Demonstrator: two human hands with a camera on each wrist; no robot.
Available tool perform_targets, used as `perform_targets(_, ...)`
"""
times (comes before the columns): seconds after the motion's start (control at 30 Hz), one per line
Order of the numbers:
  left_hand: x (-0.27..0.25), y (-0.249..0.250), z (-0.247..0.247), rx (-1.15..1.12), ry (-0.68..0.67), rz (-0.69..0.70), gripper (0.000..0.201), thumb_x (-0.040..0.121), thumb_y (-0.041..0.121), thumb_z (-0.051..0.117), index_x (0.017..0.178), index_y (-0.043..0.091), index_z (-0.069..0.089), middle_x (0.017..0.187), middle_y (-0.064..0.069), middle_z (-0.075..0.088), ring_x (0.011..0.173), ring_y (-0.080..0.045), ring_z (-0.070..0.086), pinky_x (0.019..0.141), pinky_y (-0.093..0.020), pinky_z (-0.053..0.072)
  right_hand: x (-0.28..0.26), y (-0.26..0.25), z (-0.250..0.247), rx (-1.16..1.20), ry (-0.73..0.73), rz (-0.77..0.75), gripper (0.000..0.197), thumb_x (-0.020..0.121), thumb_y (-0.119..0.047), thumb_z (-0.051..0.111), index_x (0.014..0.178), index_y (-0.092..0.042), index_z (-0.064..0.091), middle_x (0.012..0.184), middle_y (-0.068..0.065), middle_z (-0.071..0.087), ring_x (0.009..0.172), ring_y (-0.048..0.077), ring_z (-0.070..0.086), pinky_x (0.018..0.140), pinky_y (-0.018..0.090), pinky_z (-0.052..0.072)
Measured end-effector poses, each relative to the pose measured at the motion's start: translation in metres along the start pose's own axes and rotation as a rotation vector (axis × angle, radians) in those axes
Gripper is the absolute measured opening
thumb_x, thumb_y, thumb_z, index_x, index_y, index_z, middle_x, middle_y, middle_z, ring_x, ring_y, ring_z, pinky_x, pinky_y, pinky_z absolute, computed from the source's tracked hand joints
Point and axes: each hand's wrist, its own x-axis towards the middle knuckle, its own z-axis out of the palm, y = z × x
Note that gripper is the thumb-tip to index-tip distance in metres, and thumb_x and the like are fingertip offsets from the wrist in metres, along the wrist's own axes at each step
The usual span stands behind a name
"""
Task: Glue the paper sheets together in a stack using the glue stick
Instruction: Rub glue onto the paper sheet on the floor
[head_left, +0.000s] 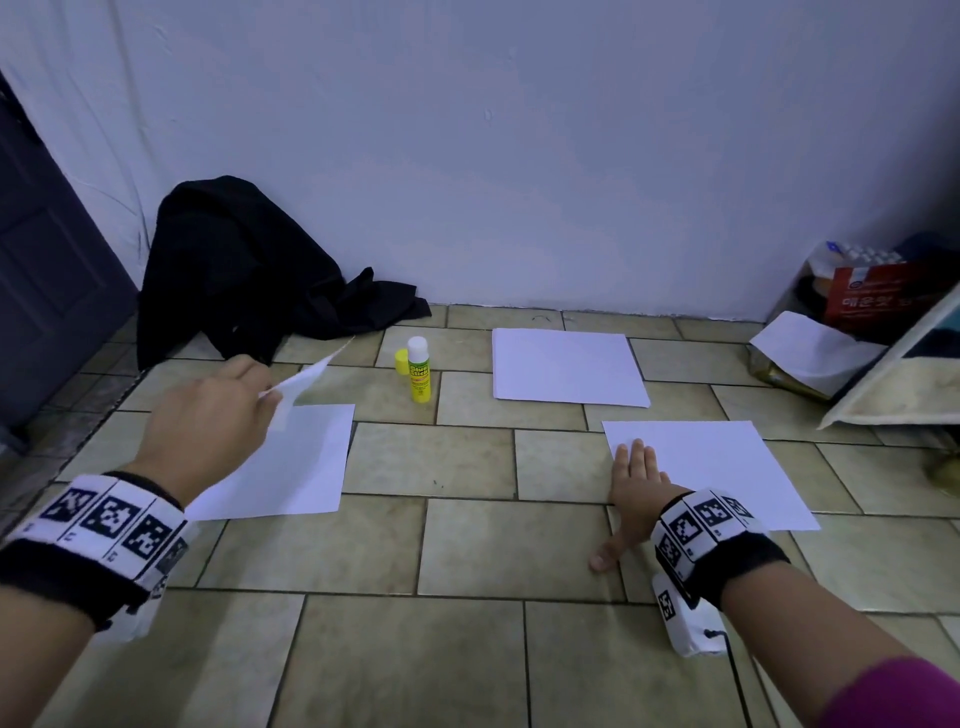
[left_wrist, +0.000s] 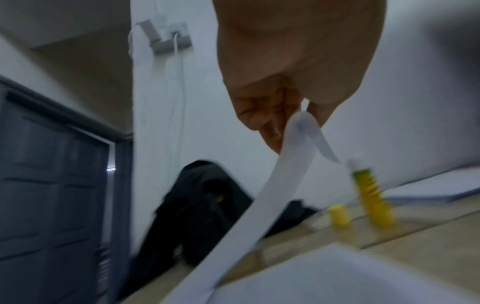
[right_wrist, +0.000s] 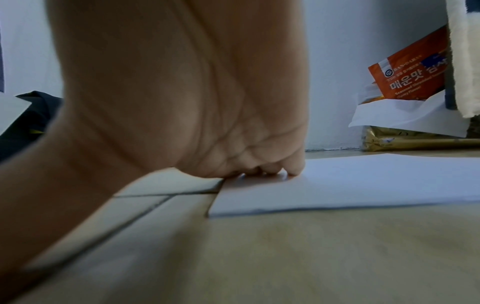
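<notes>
Uncapped glue stick (head_left: 418, 370) upright between white sheets (head_left: 569, 367)

We sit on a beige tiled floor (head_left: 467, 545) against a plain white wall (head_left: 519, 156). A dark panelled door (head_left: 47, 270) stands at our left.

Left wrist: a black band (head_left: 62, 577) is worn, overlaid by a white strap (head_left: 109, 525) printed with square black-and-white markers.
Right wrist: a matching black band (head_left: 748, 569) and marker strap (head_left: 698, 525) are worn; a white box (head_left: 688, 623) with a black cable is attached at 6 o'clock.
Right forearm: a magenta sleeve (head_left: 893, 696) is worn.
</notes>
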Motion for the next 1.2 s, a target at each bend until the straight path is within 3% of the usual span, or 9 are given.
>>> perform_targets(0.2, -0.019, 0.099, -0.008, -0.089, -0.084, 0.240, 0.014, 0.087, 0.025, 0.061, 0.079, 0.014, 0.067, 0.081, -0.003, 0.065, 0.050, -0.031, 0.059, 0.047, -0.025, 0.029, 0.000, -0.001, -0.001, -0.009, 0.006, 0.001, 0.153, 0.057, -0.062, 0.080, 0.140, 0.006, -0.029, 0.150, 0.025, -0.031, 0.142, 0.038, -0.024, 0.120, 0.047, 0.001)
perform_targets(0.33, -0.022, 0.176, 0.019, -0.066, -0.345, 0.299, 0.028, 0.101, 0.030, 0.038, 0.114, 0.016, 0.058, 0.117, -0.001, 0.056, 0.097, -0.030, 0.060, 0.068, -0.030, 0.032, -0.001, 0.000, -0.002, 0.000, 0.014, 0.000, 0.154, 0.055, -0.062, 0.081, 0.141, 0.005, -0.028, 0.151, 0.024, -0.031, 0.142, 0.037, -0.023, 0.120, 0.047, 0.002)
perform_targets(0.43, -0.019, 0.209, 0.036, -0.100, -0.512, 0.332, 0.039, 0.102, 0.041, 0.036, 0.108, 0.010, 0.060, 0.112, -0.007, 0.057, 0.098, -0.030, 0.057, 0.068, -0.031, 0.031, -0.003, 0.001, -0.006, 0.005, 0.032, -0.013, 0.152, 0.055, -0.063, 0.081, 0.145, 0.005, -0.021, 0.154, 0.023, -0.022, 0.145, 0.037, -0.016, 0.119, 0.046, 0.009)
perform_targets(0.57, -0.013, 0.213, 0.052, -0.210, -0.632, 0.338, 0.047, 0.102, 0.043, 0.034, 0.107, 0.006, 0.064, 0.111, -0.009, 0.057, 0.101, -0.029, 0.056, 0.074, -0.033, 0.038, 0.002, 0.009, -0.021, 0.074, 0.164, -0.055, 0.112, 0.062, -0.066, 0.075, 0.140, -0.001, 0.026, 0.144, 0.016, 0.027, 0.134, 0.031, 0.027, 0.105, 0.042, 0.037)
perform_targets(0.67, -0.005, 0.197, 0.058, -0.267, -0.636, 0.390, 0.029, 0.097, 0.022, 0.052, 0.125, 0.019, 0.059, 0.125, -0.004, 0.051, 0.118, -0.024, 0.045, 0.085, -0.032, 0.041, 0.009, 0.018, -0.032, 0.138, 0.206, -0.049, 0.094, 0.069, -0.069, 0.066, 0.137, -0.009, 0.038, 0.136, 0.011, 0.040, 0.128, 0.026, 0.038, 0.101, 0.040, 0.041)
perform_targets(0.8, -0.003, 0.181, 0.068, -0.283, -0.692, 0.325, 0.052, 0.091, 0.035, 0.061, 0.139, 0.030, 0.042, 0.153, -0.002, 0.024, 0.144, -0.027, 0.011, 0.111, -0.044, 0.025, 0.015, 0.015, -0.046, 0.149, 0.284, -0.046, 0.083, 0.073, -0.071, 0.059, 0.122, -0.005, 0.056, 0.124, 0.010, 0.054, 0.115, 0.024, 0.050, 0.093, 0.035, 0.046)
perform_targets(0.9, -0.001, 0.176, 0.073, -0.295, -0.791, 0.291, 0.060, 0.095, 0.041, 0.053, 0.148, 0.037, 0.025, 0.161, 0.004, 0.004, 0.146, -0.035, -0.006, 0.113, -0.060, 0.008, 0.017, -0.007, -0.058, 0.250, 0.431, -0.150, 0.067, 0.081, -0.063, 0.059, 0.118, -0.007, 0.059, 0.121, 0.008, 0.058, 0.113, 0.023, 0.053, 0.091, 0.034, 0.046)
perform_targets(1.07, 0.007, 0.173, 0.072, -0.057, -0.894, 0.432, 0.068, 0.100, 0.043, 0.041, 0.152, 0.038, -0.002, 0.161, 0.001, -0.015, 0.144, -0.043, -0.012, 0.113, -0.062, 0.013, 0.032, -0.079, -0.083, 0.520, 0.410, -0.408, 0.048, 0.085, -0.045, 0.067, 0.120, -0.013, 0.060, 0.121, 0.004, 0.062, 0.111, 0.018, 0.057, 0.094, 0.029, 0.045)
perform_targets(1.2, 0.010, 0.174, 0.068, -0.010, -0.946, 0.448, 0.066, 0.100, 0.043, 0.040, 0.154, 0.032, 0.003, 0.160, 0.001, -0.017, 0.143, -0.045, -0.014, 0.112, -0.062, 0.015, 0.047, -0.131, -0.105, 0.655, 0.343, -0.441, 0.053, 0.082, -0.038, 0.072, 0.126, -0.014, 0.054, 0.121, 0.004, 0.060, 0.112, 0.017, 0.056, 0.090, 0.025, 0.042)
